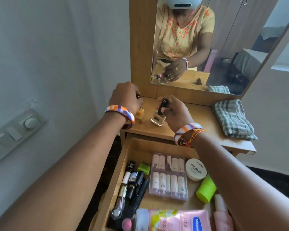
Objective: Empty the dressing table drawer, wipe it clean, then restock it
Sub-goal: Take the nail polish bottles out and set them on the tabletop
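Head view: hands (172,112) hold nail polish bottle (158,118) upright, cap up.

left wrist: orange, purple, white bangle (122,115)
right wrist: matching bangle (185,131), red-yellow thread (194,135)
forearms: bare, no sleeves

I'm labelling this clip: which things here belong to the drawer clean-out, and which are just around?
Part of the job: drawer, two polish bottles in the left hand and right hand, checked cloth, cosmetics still in the drawer.
Just around: mirror, wall switches.
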Tool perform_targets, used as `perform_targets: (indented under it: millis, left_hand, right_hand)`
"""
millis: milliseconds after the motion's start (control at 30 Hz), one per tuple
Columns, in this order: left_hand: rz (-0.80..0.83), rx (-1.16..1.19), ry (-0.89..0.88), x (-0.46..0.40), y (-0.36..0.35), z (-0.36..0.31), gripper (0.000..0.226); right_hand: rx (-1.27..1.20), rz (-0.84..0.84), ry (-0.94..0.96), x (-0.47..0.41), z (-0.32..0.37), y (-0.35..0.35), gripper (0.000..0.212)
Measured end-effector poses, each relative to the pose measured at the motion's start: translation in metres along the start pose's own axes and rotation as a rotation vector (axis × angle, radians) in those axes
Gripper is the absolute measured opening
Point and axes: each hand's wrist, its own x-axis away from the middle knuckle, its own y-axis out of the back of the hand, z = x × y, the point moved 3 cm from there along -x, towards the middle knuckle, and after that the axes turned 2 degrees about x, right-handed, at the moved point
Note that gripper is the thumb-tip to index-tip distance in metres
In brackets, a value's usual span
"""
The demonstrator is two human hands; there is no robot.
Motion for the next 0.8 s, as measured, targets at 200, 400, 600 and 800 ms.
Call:
perform_targets:
  millis: [200,400,600,800]
  left_hand:
    - [0.041,0.077,0.017,-0.004,-0.013,0.007,0.036]
    - [0.250,-0.043,0.139,0.006,-0.037,0.027,0.053]
    - [0.132,0.021,0.180,-0.015,-0.050,0.033,0.039]
    - [0.084,0.016,0.237,-0.053,-0.061,0.044,0.039]
  right_hand:
    - [-0.002,0.056,-0.007,-0.009,-0.004,-0.006,0.038]
    - [0.252,0.045,-0.130,-0.006,-0.018,-0.004,0.048]
    - [0.268,-0.033,-0.171,-0.032,-0.021,-0.010,0.024]
    - [0.237,-0.036,-0.194,-0.068,-0.022,-0.023,0.023]
